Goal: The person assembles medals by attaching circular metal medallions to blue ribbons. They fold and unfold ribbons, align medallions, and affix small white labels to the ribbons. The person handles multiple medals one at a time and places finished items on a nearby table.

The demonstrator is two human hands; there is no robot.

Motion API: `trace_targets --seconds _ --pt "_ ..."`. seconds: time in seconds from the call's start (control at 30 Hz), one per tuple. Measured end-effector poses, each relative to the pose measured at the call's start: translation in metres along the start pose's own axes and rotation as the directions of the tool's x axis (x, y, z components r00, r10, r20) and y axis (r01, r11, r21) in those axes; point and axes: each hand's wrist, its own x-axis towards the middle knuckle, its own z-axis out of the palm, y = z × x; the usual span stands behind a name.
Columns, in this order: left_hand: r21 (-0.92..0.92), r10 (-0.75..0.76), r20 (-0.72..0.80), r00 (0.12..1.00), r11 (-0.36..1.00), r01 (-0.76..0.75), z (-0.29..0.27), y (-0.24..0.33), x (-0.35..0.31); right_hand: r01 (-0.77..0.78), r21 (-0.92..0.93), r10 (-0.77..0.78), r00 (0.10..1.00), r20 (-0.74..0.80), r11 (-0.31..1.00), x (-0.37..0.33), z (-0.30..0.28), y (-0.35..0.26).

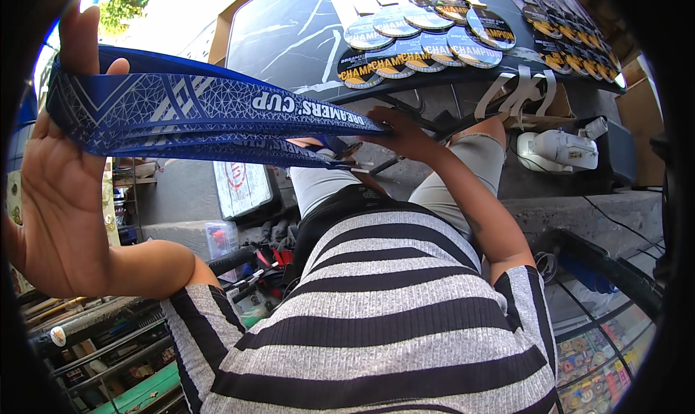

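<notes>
While the person sat in a grey-and-black striped top (pixel 376 320), a dark marble-patterned table (pixel 289 30) filled the view from twelve to one o'clock. On it lay overlapping rows of round medals (pixel 427 41) with silver, black and gold faces, and at two o'clock a second row of darker medals (pixel 572 52) ran along the table edge. White ribbons (pixel 517 88) hung over that edge. Below them, at three o'clock, a white handheld device (pixel 557 150) rested on a grey concrete ledge (pixel 579 211). A white rectangular sign (pixel 242 186) with a red round mark leaned at nine o'clock near the middle.

A bundle of blue ribbons (pixel 203 117) with white lettering and a pale geometric pattern stretched from ten o'clock to the centre. The left hand (pixel 58 175) held one end, fingers curled over the bands. The right hand (pixel 398 132) pinched the other end beneath the table edge.
</notes>
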Motion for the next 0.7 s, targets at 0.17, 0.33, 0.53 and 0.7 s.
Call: trace_targets --seconds 0.17,0.33,0.53,0.7 --pt "0.354 -0.012 -0.007 1.0 0.935 0.013 -0.007 0.015 -0.026 -0.129 0.119 0.112 0.984 0.139 0.985 -0.001 -0.027 -0.007" --pt "0.17 0.254 -0.181 0.95 0.96 -0.224 0.007 0.01 0.0 -0.078 0.13 0.059 0.987 0.146 0.988 -0.008 -0.043 -0.017" --pt "-0.139 0.158 -0.088 0.984 0.976 -0.169 -0.002 0.008 0.009 -0.098 0.266 0.038 0.975 0.221 0.959 -0.013 -0.037 -0.01" --pt "-0.066 0.114 0.045 0.992 0.992 -0.111 -0.04 0.019 -0.018 -0.107 0.233 0.052 0.972 0.23 0.967 -0.019 -0.025 -0.004"
